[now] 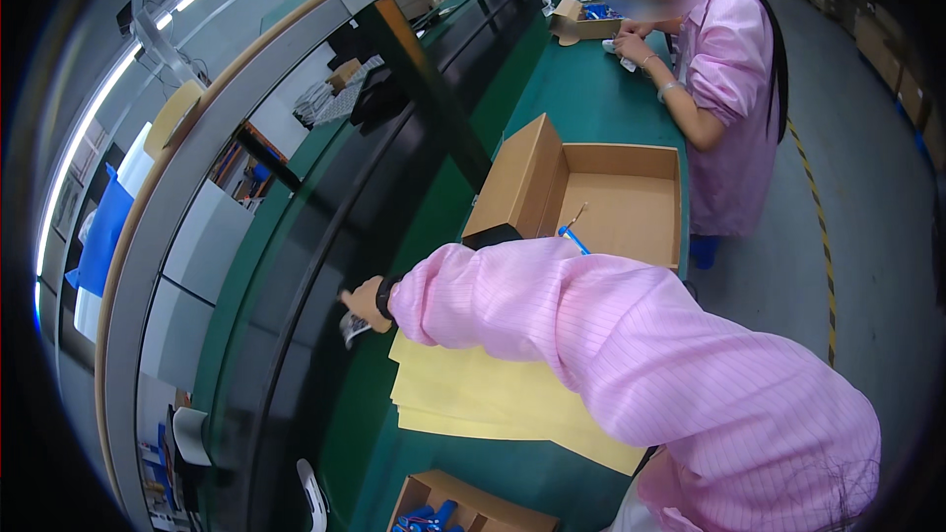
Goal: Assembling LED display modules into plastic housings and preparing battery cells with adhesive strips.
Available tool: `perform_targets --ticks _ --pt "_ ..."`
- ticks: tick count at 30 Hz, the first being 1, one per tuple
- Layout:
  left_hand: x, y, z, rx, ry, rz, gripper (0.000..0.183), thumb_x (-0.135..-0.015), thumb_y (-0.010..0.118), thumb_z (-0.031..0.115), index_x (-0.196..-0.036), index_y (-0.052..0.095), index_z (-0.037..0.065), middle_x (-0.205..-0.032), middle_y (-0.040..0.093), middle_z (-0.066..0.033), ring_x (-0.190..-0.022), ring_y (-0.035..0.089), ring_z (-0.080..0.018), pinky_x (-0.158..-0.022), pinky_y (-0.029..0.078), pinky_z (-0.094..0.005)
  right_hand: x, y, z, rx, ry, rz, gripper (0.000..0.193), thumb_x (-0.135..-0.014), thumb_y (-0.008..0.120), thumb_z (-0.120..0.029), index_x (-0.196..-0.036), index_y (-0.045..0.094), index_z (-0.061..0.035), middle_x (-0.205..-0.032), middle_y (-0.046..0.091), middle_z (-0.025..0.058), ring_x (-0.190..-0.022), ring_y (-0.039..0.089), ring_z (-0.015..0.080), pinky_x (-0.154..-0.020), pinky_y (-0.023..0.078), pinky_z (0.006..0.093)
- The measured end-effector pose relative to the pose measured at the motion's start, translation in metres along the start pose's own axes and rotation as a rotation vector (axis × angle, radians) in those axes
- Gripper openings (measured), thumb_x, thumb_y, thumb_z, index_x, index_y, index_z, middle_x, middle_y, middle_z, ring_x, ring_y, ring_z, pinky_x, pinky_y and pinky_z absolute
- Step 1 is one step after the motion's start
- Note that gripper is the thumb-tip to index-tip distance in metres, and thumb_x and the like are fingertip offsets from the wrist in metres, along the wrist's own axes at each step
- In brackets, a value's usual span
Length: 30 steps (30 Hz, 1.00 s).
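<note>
My right arm, in a pink striped sleeve, stretches leftward over the bench. My right hand [368,303], with a dark band at the wrist, is over the edge of the black conveyor belt [325,236]. Its fingers look closed on a small clear plastic packet [353,328] with something dark inside, small and partly hidden. Beneath the forearm lie pale yellow sheets [473,394]. Beyond the sleeve stands an open brown cardboard box [621,187], with a blue cylindrical part with wires [573,239] showing at its near side. My left hand is out of view.
A small carton [473,507] of blue parts stands at the lower edge. Across the green bench [552,89], a person in pink [734,89] handles a small white item beside another carton [591,28]. A metal frame post [419,69] rises by the belt.
</note>
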<state>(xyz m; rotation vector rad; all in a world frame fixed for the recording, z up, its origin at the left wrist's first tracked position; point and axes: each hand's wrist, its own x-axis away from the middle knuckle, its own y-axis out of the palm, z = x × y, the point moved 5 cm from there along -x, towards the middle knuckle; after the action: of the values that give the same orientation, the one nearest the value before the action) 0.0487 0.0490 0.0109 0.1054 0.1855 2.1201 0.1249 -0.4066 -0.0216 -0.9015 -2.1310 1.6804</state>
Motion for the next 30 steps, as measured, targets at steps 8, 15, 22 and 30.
perform_targets --ticks 8,15,22,30 --pt "0.012 0.000 -0.011 0.036 -0.027 -0.062 0.033 -0.100 0.048 0.027 -0.119 0.040 0.001 -0.096 0.059 -0.0203 -0.079 0.057 -0.0257 -0.070 0.049 -0.0348 -0.046 0.070 -0.038 0.126 -0.086 -0.049 0.060 -0.077 0.066 -0.020 -0.134 0.047 -0.0179 -0.110 0.066 0.0065 -0.107 0.061 0.0259 -0.097 0.035 0.0492" --pt "0.010 0.026 -0.006 0.036 -0.131 -0.132 0.030 -0.100 0.047 0.026 -0.117 0.040 0.002 -0.095 0.059 -0.0220 -0.078 0.057 -0.0260 -0.073 0.048 -0.0349 -0.006 0.030 -0.069 -0.022 -0.277 0.346 0.073 -0.063 0.073 -0.019 -0.130 0.045 -0.0085 -0.119 0.052 0.0139 -0.116 0.049 0.0315 -0.101 0.030 0.0550" --pt "-0.008 0.066 -0.002 0.057 -0.243 -0.242 0.032 -0.100 0.038 0.032 -0.110 0.041 0.002 -0.098 0.063 -0.0271 -0.079 0.055 -0.0240 -0.077 0.044 -0.0339 0.173 -0.130 -0.099 -0.314 -0.563 -0.122 0.038 -0.079 0.061 -0.010 -0.116 0.060 -0.0061 -0.099 0.067 0.0136 -0.096 0.062 0.0340 -0.082 0.049 0.0431" --pt "-0.027 0.092 -0.033 -0.506 -0.338 -0.506 0.045 -0.101 0.040 0.018 -0.140 0.028 -0.002 -0.105 0.064 -0.0158 -0.091 0.058 -0.0209 -0.084 0.045 -0.0317 0.285 -0.092 -0.037 -0.272 -0.297 -0.161 0.038 -0.078 0.064 -0.001 -0.115 0.057 -0.0061 -0.102 0.067 0.0112 -0.094 0.063 0.0306 -0.078 0.049 0.0410"
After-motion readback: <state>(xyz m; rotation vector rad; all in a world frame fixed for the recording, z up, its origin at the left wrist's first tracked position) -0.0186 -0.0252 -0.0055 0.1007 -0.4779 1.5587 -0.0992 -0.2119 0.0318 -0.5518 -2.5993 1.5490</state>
